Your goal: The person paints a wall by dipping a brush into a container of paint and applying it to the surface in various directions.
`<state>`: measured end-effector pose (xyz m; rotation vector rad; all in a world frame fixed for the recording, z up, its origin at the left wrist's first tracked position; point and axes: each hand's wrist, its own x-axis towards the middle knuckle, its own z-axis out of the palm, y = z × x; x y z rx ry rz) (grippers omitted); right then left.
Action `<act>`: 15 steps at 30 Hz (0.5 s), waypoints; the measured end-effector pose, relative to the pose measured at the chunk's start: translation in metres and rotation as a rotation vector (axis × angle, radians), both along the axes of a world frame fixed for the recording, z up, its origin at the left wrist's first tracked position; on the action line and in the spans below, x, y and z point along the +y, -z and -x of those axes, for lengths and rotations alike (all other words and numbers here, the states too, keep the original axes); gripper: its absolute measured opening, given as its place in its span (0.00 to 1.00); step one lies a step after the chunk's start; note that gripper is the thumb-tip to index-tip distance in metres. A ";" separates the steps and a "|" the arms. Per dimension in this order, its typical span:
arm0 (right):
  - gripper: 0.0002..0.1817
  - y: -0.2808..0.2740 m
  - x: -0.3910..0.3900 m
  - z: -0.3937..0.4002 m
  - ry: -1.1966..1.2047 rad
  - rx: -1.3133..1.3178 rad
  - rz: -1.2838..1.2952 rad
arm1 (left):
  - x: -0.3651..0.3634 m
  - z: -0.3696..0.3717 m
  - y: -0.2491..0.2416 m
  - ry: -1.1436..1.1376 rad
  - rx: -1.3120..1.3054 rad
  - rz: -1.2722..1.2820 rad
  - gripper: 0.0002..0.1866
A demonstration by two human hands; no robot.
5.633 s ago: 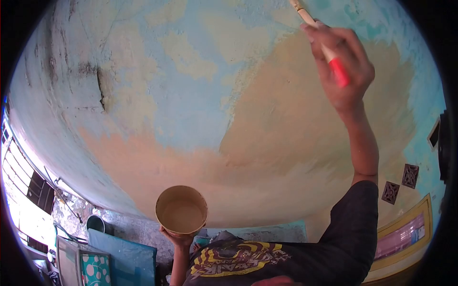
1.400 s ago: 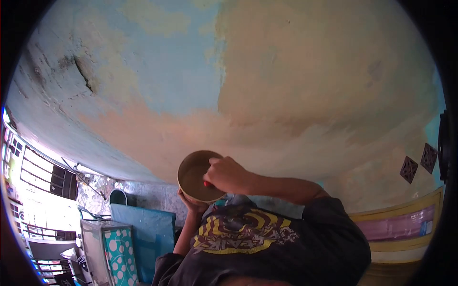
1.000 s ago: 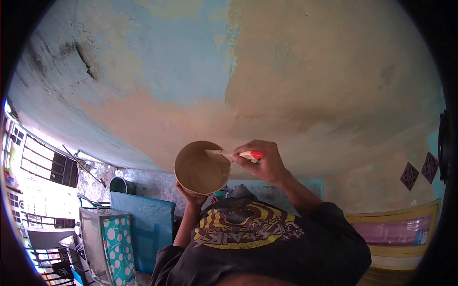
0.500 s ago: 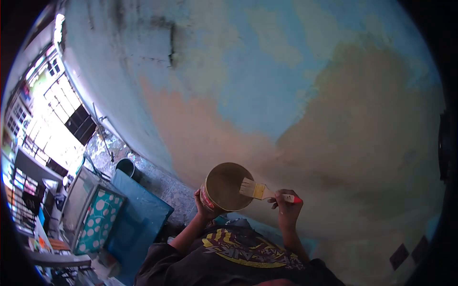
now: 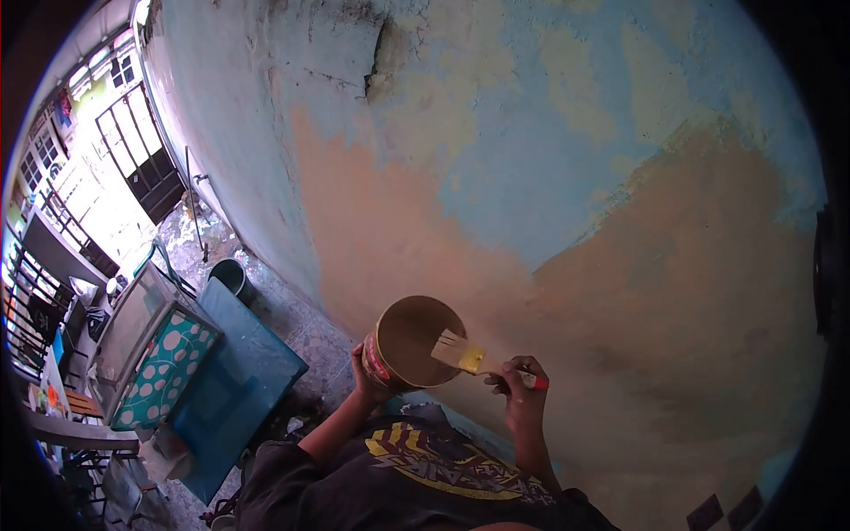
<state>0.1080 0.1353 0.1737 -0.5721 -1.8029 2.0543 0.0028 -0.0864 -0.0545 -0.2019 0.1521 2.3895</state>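
My left hand [image 5: 369, 379] is wrapped round the side of a paint bucket [image 5: 379, 358], which is tilted so that its round mouth faces up at me. My right hand [image 5: 522, 389] grips a flat paintbrush [image 5: 472, 357] by its red-tipped handle. The pale bristles lie over the right side of the bucket's mouth, pointing left into it. Beyond both hands rises a wall [image 5: 513, 190] with old blue paint, cream patches and a broad peach-brown coat across its lower part.
To the left stand a blue table-like panel [image 5: 243, 372], a glass-sided case with a teal dotted panel [image 5: 168, 367] and a dark bucket [image 5: 230, 276] on the floor. A barred gate [image 5: 142, 155] stands at the bright far end.
The view has turned, so the wall and gate sit further right. The brush has tipped, its handle end lower, with its bristles still at the bucket's mouth.
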 end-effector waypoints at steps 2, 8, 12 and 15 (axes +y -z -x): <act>0.08 -0.003 0.001 0.000 -0.005 -0.001 -0.035 | -0.001 0.001 0.001 0.003 0.021 -0.014 0.47; 0.08 -0.010 0.005 -0.003 -0.025 0.075 -0.139 | 0.003 0.009 0.008 -0.016 0.012 -0.030 0.47; 0.07 -0.012 0.003 -0.003 -0.051 0.109 -0.237 | 0.003 0.004 -0.005 0.014 0.065 0.006 0.49; 0.07 -0.013 0.003 -0.006 -0.053 0.095 -0.170 | 0.005 0.003 -0.012 0.024 0.089 0.043 0.50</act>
